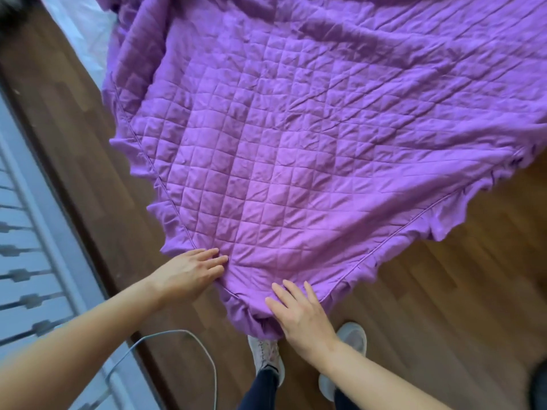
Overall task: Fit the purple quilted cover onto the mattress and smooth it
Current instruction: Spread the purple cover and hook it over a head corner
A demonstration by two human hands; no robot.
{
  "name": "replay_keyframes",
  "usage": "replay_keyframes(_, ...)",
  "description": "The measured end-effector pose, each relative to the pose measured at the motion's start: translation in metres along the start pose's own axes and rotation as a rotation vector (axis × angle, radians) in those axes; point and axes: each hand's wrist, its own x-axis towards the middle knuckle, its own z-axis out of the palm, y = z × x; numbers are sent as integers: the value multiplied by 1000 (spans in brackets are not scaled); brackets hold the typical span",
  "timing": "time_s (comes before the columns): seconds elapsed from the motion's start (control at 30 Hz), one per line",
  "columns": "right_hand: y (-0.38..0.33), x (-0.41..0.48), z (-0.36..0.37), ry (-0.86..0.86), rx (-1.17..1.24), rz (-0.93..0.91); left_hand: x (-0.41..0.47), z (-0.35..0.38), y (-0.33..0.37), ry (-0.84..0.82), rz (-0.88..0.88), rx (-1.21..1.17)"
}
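The purple quilted cover (296, 137) lies spread over the mattress, its near corner pointing at me and its ruffled skirt hanging over both edges. A strip of bare white mattress (85, 34) shows at the upper left, where the cover is bunched. My left hand (189, 273) rests flat on the left side of the near corner, fingers straight along the piped seam. My right hand (299, 315) presses flat on the right side of that corner, fingers spread. Wrinkles run across the cover's far right.
Wooden floor (444, 291) surrounds the bed. My two feet in light shoes (266, 356) stand right at the corner. A grey cable (189, 338) loops over the floor at my left. A white panelled surface with dark marks (29, 261) runs along the left.
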Motion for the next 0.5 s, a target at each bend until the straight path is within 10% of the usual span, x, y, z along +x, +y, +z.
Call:
replay_keyframes(0.23, 7, 4, -15, -34, 136, 5, 20, -24, 0, -79, -58, -90)
replay_keyframes(0.37, 42, 42, -40, 203, 206, 303, 79, -45, 9, 216, -185, -61)
replay_keyframes(0.5, 100, 75, -55, -209, 122, 691, 143, -37, 36, 62, -359, 13)
